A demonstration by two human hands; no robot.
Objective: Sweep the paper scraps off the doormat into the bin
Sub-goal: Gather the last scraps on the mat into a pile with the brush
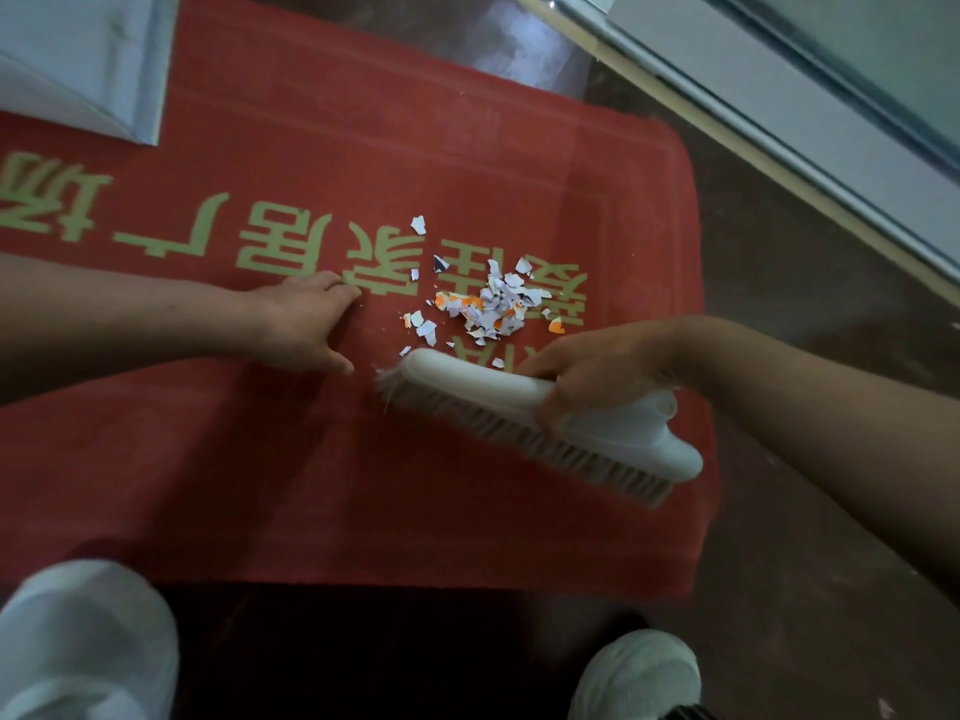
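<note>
Past my shoe point(640, 670), my right grip point(592, 367) curls round the white brush point(467, 379), which lies crosswise on the red doormat point(208, 485). The paper scraps point(493, 306) sit just beyond it, away from me; my left grip point(306, 324) rests spread beside them.

On my feed I see a dark brown floor point(779, 589), dull and marked with a few pale flecks. Along its far right edge a pale door frame point(779, 127) with a grey metal track slants across the corner. A white sneaker point(639, 678) stands at the floor's near edge, toe pointing away from me. Left of it is a knee in white cloth point(78, 641). Towards the far edge, the floor carries a glossy patch of reflected light point(524, 49).
</note>
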